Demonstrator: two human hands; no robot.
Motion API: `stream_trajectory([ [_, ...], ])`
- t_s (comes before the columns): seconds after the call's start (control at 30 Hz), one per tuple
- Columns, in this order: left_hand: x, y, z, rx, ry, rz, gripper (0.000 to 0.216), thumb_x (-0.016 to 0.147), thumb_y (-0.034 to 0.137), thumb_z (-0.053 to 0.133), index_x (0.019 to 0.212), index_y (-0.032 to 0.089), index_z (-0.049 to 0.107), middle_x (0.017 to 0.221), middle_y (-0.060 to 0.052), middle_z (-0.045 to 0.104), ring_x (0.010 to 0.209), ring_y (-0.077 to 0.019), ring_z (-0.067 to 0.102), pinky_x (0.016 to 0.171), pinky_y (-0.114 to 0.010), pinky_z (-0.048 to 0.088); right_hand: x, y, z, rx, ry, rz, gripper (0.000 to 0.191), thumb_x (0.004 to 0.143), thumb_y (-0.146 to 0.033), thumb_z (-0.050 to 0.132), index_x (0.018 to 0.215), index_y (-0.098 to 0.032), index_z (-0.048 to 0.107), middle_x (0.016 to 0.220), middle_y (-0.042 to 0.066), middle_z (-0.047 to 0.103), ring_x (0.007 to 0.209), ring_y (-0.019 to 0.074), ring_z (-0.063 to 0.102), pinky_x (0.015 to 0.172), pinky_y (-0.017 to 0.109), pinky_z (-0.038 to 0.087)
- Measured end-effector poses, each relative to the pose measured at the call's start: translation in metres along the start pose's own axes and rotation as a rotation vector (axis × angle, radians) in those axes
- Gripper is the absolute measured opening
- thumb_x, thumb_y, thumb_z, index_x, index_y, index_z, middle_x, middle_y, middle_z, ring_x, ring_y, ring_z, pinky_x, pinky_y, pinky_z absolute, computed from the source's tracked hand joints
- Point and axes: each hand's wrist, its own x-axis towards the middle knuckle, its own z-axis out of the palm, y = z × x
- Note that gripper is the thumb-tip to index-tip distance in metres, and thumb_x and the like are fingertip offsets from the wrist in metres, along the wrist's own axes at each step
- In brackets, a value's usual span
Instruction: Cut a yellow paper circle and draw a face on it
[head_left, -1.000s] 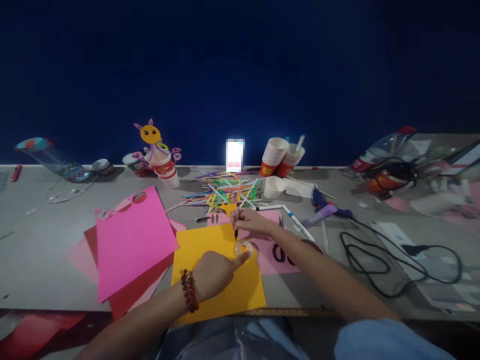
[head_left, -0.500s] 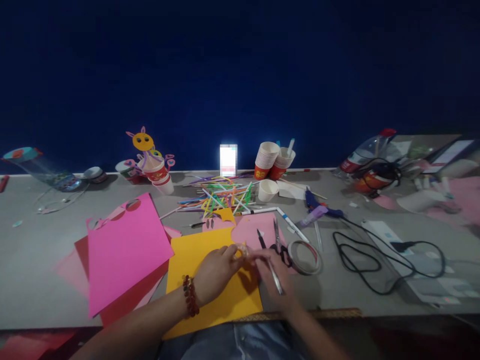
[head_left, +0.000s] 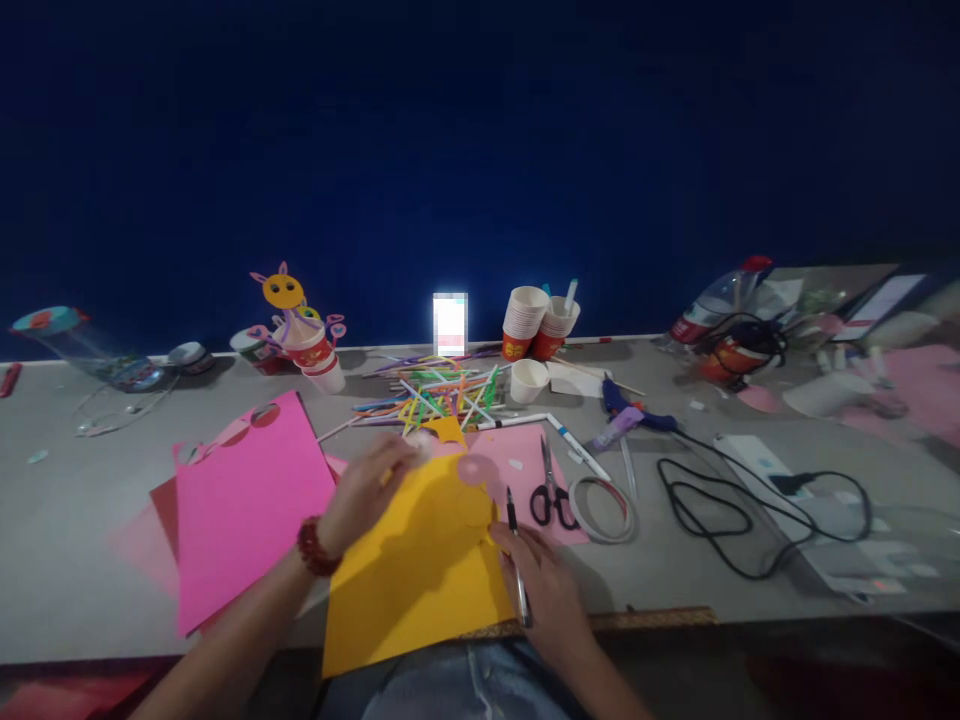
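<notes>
My left hand (head_left: pixel 367 495), a beaded bracelet at its wrist, is raised over the upper left edge of a yellow paper sheet (head_left: pixel 397 600). Its fingertips pinch a small whitish, see-through round thing (head_left: pixel 422 444), too blurred to name. At the sheet's right edge rests my right hand (head_left: pixel 544 580), closed around a pen (head_left: pixel 513 512) whose tip points away from me. A faint circle outline shows on the yellow sheet near my right fingertips, and a small pink paper disc (head_left: pixel 475 468) lies by the sheet's top edge.
Black-handled scissors (head_left: pixel 546 470) lie on pink paper, beside a tape roll (head_left: pixel 601 510). A glue gun (head_left: pixel 630 410) trails its cord rightward. Behind are coloured sticks (head_left: pixel 442 390) and stacked paper cups (head_left: pixel 523 320). Magenta paper (head_left: pixel 247 510) lies left; a decorated cup figure (head_left: pixel 307 340) stands behind it.
My hands have come apart. The left one moved up and left with the whitish thing; the right one came down onto the yellow sheet's edge, still with the pen.
</notes>
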Motion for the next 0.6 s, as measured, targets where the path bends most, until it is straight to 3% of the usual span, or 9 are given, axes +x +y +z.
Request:
stream_trajectory([
  [0.1, 0.004, -0.052, -0.031, 0.149, 0.185, -0.177, 0.018, 0.098, 0.028, 0.04, 0.099, 0.02, 0.056, 0.104, -0.009, 0.062, 0.091, -0.021, 0.062, 0.081, -0.032, 0.051, -0.001, 0.002, 0.002, -0.004, 0.044, -0.022, 0.04, 0.092, -0.01, 0.047, 0.126, -0.024, 0.061, 0.105, 0.009, 0.076, 0.096, 0.0266, 0.073, 0.085, 0.044, 0.061],
  [0.23, 0.003, -0.098, -0.038, 0.366, 0.147, -0.309, 0.017, 0.095, 0.03, 0.04, 0.094, 0.021, 0.055, 0.101, -0.008, 0.062, 0.09, -0.0222, 0.063, 0.073, -0.029, 0.05, -0.002, 0.004, 0.004, -0.003, 0.048, -0.012, 0.038, 0.094, -0.012, 0.046, 0.126, -0.025, 0.06, 0.104, 0.009, 0.077, 0.095, 0.0272, 0.073, 0.084, 0.045, 0.061],
  [0.4, -0.007, -0.097, -0.026, 0.385, 0.067, -0.295, 0.016, 0.095, 0.027, 0.039, 0.092, 0.021, 0.053, 0.101, -0.007, 0.062, 0.083, -0.0207, 0.064, 0.068, -0.028, 0.048, -0.002, 0.003, 0.003, 0.005, 0.028, -0.013, 0.04, 0.093, -0.011, 0.045, 0.128, -0.025, 0.058, 0.107, 0.009, 0.076, 0.098, 0.0262, 0.072, 0.085, 0.043, 0.061],
  [0.6, -0.022, -0.093, -0.026, 0.401, -0.041, -0.267, 0.017, 0.096, 0.025, 0.037, 0.091, 0.021, 0.053, 0.098, -0.006, 0.062, 0.077, -0.0196, 0.064, 0.065, -0.029, 0.047, -0.001, 0.001, 0.001, 0.002, 0.023, 0.007, 0.039, 0.093, -0.011, 0.045, 0.127, -0.024, 0.058, 0.105, 0.009, 0.076, 0.097, 0.027, 0.072, 0.083, 0.043, 0.061],
])
